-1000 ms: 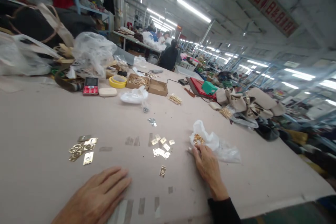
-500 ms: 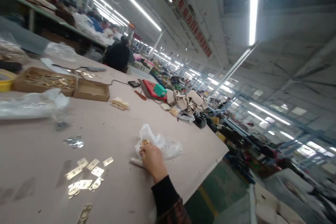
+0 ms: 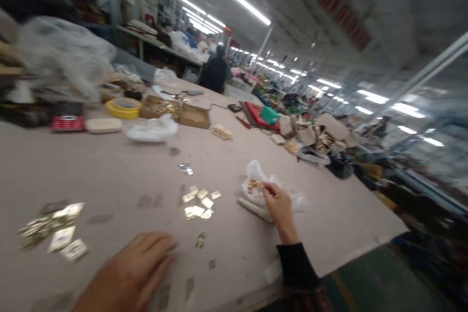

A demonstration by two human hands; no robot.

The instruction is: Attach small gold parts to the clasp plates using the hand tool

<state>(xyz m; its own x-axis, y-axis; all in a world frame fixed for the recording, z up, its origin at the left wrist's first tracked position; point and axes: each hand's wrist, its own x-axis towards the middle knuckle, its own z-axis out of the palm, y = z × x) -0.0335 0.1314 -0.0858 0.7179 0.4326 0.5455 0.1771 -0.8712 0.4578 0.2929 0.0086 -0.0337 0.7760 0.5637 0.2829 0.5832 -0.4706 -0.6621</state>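
Observation:
My right hand point(image 3: 278, 204) is closed in a pinch at the edge of a white plastic bag point(image 3: 258, 171), beside small gold pieces point(image 3: 252, 185) inside it; what its fingertips hold is too small to make out. A beige rod-like object point(image 3: 256, 209) lies just below the bag. Blurred at the bottom, my left hand point(image 3: 127, 273) is low over the table, its fingers together and bent; whether they hold anything is hidden. Between the hands lie several flat gold plates point(image 3: 198, 210) and a single gold fitting point(image 3: 201, 239). Silver pieces point(image 3: 186, 168) sit farther back.
More gold plates point(image 3: 62, 238) lie at the left. Farther back are yellow tape point(image 3: 123, 108), cardboard boxes point(image 3: 193, 116), a gold chain-like pile point(image 3: 221, 132), a teal box point(image 3: 269, 115) and beige pieces point(image 3: 329, 131). A person point(image 3: 214, 74) is beyond the table point(image 3: 340, 204).
The view has swung left, bringing in the left pile of gold plates and the red-and-black object. My left hand has come into view. My right hand remains at the bag.

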